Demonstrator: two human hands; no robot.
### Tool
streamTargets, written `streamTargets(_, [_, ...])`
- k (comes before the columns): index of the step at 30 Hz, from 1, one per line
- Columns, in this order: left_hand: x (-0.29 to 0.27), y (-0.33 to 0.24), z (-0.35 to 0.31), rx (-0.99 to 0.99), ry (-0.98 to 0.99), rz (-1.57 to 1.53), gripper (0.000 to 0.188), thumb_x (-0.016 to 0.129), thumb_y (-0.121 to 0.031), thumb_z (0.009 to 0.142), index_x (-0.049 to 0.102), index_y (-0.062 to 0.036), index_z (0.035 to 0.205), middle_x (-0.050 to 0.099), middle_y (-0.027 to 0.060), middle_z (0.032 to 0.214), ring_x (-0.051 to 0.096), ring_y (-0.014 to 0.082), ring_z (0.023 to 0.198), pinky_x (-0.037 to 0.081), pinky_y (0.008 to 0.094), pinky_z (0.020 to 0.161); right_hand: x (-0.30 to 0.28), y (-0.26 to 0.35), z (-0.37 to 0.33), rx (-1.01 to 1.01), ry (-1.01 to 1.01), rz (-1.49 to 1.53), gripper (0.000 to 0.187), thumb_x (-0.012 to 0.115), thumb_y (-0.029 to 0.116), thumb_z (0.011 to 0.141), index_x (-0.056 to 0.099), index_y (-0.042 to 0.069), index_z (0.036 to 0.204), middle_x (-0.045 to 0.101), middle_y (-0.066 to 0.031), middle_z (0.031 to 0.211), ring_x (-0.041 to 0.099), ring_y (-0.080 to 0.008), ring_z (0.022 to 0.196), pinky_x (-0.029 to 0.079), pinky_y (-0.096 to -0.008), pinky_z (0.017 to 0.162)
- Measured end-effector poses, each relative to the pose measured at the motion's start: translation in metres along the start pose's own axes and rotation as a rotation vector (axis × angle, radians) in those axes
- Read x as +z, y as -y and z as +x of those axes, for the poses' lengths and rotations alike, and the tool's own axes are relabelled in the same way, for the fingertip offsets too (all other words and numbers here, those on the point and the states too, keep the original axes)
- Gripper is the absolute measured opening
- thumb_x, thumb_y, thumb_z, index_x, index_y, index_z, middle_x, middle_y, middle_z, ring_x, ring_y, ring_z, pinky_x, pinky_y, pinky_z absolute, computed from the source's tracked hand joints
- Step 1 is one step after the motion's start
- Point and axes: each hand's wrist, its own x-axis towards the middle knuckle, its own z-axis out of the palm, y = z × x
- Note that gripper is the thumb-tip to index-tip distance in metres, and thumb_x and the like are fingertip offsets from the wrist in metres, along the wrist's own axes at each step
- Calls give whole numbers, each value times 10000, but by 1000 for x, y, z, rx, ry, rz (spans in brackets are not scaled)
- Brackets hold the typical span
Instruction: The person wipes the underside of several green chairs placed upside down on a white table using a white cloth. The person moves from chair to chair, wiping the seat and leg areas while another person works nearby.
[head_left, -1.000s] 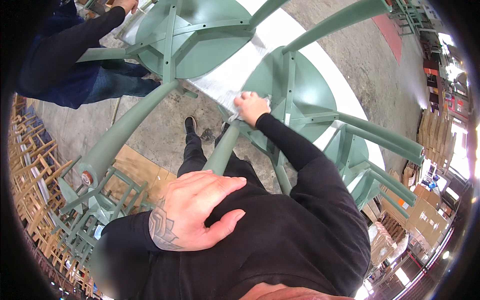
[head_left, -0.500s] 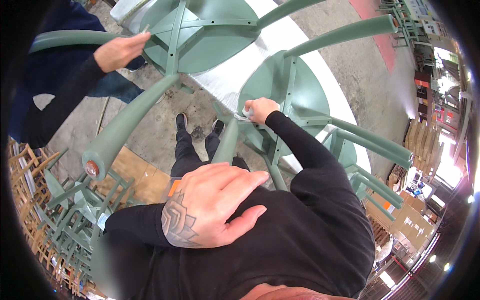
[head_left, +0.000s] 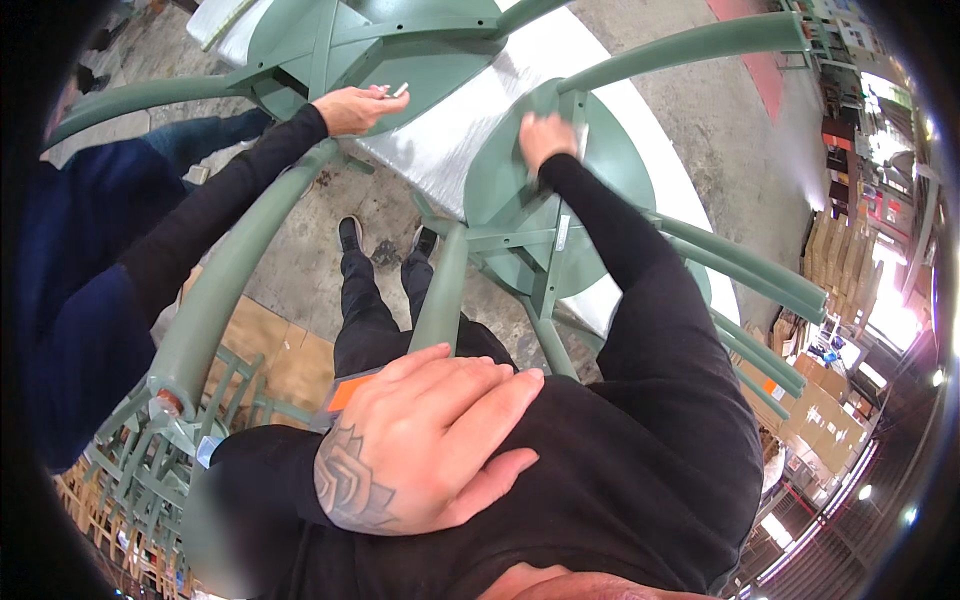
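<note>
An upturned green chair (head_left: 490, 190) rests with its round seat down on a white-covered table. My right hand (head_left: 548, 140), blurred by motion, is closed over the seat's underside beside the crossed rails; what it holds is hidden. Close to my chest, my left hand (head_left: 430, 440) lies over the near end of a chair leg (head_left: 442, 290). Its fingers are stretched out and its thumb stands apart. A tattoo marks the back of this hand.
At the left, a co-worker's hand (head_left: 352, 110) holds a small whitish piece over another upturned green chair (head_left: 440, 70). The white-covered table (head_left: 400, 165) runs beneath both chairs. Stacked green chair frames (head_left: 150, 470) stand lower left; cardboard boxes (head_left: 825, 415) lie at the right.
My right hand has moved from the near leg joint, where it held something whitish, to the far part of the seat's underside. The co-worker's hand has shifted right. My left hand stays nearly still.
</note>
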Motion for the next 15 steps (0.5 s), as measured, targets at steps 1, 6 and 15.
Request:
streamTargets(1, [1, 2, 1, 7, -8, -14, 580, 866, -231, 721, 685, -40, 1239, 735, 144, 1095, 730, 322, 1013, 587, 483, 897, 6, 7, -24, -74, 78, 3, 163, 570, 174, 947, 649, 57, 1028, 755, -177, 973, 733, -343, 985, 599, -503, 813])
streamTargets(6, [1, 5, 0, 10, -3, -45, 572, 846, -232, 753, 667, -36, 1260, 723, 141, 1092, 722, 318, 1006, 582, 481, 896, -1, 0, -32, -139, 90, -62, 147, 614, 155, 917, 642, 73, 1036, 754, -146, 922, 717, -295, 1003, 601, -448, 783])
streamTargets(15, [-5, 3, 1, 38, 52, 11, 535, 849, -243, 745, 696, -6, 1200, 743, 147, 1091, 739, 310, 1031, 584, 476, 918, 12, -11, 42, 6, -317, -46, 153, 563, 175, 934, 694, 95, 944, 722, -91, 826, 698, -296, 935, 564, -434, 751])
